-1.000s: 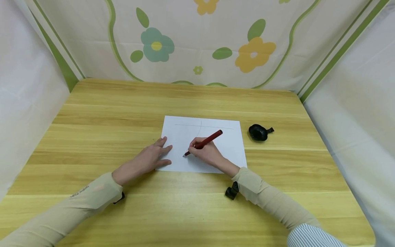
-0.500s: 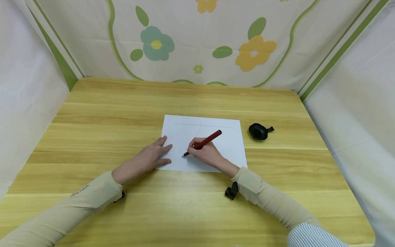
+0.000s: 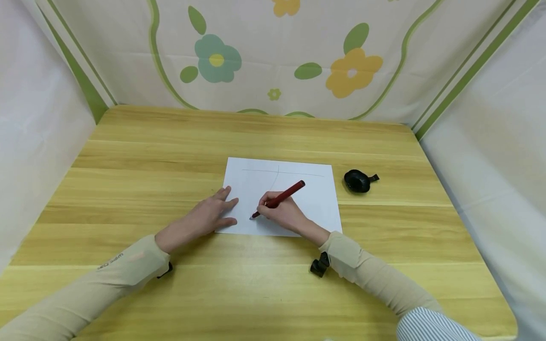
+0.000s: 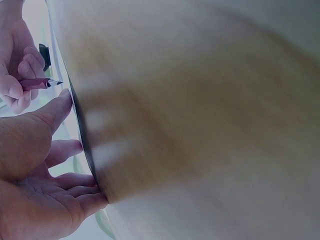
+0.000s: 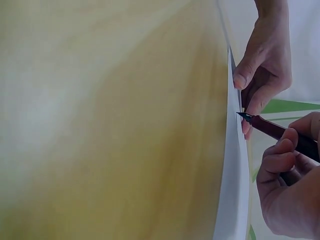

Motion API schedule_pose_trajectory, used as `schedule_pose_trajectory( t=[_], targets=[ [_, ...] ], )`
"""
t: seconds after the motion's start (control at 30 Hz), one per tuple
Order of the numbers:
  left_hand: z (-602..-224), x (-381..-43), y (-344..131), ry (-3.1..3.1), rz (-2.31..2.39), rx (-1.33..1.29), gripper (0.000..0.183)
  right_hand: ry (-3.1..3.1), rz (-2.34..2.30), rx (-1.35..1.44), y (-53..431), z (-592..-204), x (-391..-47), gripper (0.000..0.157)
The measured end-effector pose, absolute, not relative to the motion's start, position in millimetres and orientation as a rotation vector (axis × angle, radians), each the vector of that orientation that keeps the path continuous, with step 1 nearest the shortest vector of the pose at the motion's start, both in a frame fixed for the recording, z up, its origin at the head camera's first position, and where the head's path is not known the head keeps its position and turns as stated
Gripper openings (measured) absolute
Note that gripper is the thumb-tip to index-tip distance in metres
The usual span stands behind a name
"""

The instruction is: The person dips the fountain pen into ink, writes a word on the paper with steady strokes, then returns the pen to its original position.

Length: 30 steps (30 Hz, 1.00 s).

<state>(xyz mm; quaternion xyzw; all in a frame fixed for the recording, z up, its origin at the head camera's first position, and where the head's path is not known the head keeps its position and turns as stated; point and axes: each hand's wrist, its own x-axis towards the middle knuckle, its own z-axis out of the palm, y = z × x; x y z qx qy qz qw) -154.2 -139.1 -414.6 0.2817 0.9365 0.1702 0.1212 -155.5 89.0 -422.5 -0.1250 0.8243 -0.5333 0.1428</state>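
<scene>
A dark red fountain pen (image 3: 285, 195) is pinched in my right hand (image 3: 285, 214), its nib at the lower left part of a white sheet of paper (image 3: 315, 203). In the right wrist view the metal nib of the fountain pen (image 5: 270, 127) shows close to the sheet. Thin dark lines cross near the paper's top, and a curved stroke runs down from them until my right hand hides it. My left hand (image 3: 209, 215) rests with spread fingers on the paper's left edge. The left wrist view shows those fingers (image 4: 62, 150) along the sheet's edge.
The wooden table (image 3: 149, 151) carries a small black dish-like object with a short tab (image 3: 357, 181), right of the paper. A flowered cloth (image 3: 256, 57) hangs behind the table, with pale cloth on both sides.
My right hand has moved slightly down and left across the paper with the fountain pen. The left hand stays in place on the sheet.
</scene>
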Motion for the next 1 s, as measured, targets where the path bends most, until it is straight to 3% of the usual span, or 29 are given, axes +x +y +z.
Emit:
schedule_pose_trajectory(
  t=[1.0],
  targets=[
    [-418.4, -155.0, -140.4, 2.742, 0.528, 0.85, 0.055, 2.342, -1.478, -0.448, 82.3, -420.4, -146.7, 0.01]
  ],
)
